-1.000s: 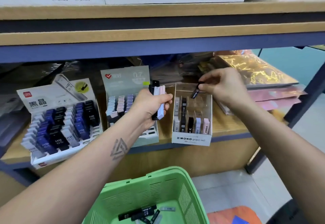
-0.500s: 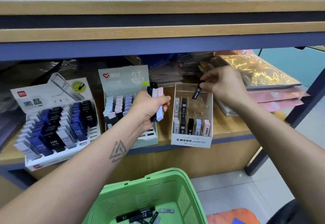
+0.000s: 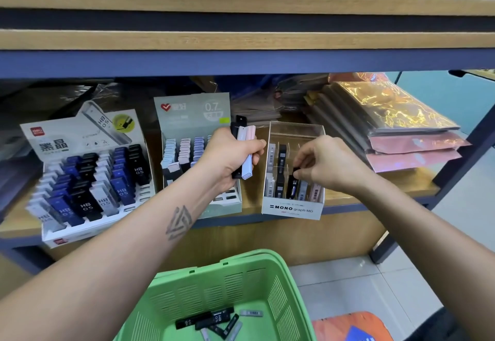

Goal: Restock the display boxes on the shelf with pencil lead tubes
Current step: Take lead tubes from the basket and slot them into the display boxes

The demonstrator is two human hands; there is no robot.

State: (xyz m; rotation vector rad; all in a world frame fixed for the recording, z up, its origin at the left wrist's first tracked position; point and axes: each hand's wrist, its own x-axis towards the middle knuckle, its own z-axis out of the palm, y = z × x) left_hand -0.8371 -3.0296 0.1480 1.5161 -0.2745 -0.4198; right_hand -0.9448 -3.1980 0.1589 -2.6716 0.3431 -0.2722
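While both hands work at the shelf (image 3: 348,198), layout left to right: at the shelf's left end sits a white tiered display box (image 3: 88,180) of black, blue and white lead tubes marked HB 0.5, tilted back, several front slots bare. Just right of it, a pale green 0.7 display box (image 3: 192,115) with rows of pastel tubes; its front part is hidden behind the left forearm.

Left hand (image 3: 230,158) is raised in front of that green box, fingers curled round a bundle of lead tubes (image 3: 245,150) – black, lavender, pink – held upright, ends sticking out above and below the fist.

Next right, near the shelf's front edge: clear-walled MONO graph MG box (image 3: 293,208), divided into slots, with white, black, grey and pink tubes standing in the front row. Right hand (image 3: 329,164) is over the box's middle, thumb and fingertips pinching the top of a black lead tube (image 3: 293,184), which stands nearly upright in a front slot between a black tube and a grey one. Whether its base is seated can't be told.

Right end of the shelf: stack of shiny gold and pink foil packets (image 3: 388,115), lying flat.

Below the shelf, bottom centre: green plastic basket (image 3: 214,287) with a few loose black and grey tubes (image 3: 211,320) on its floor.
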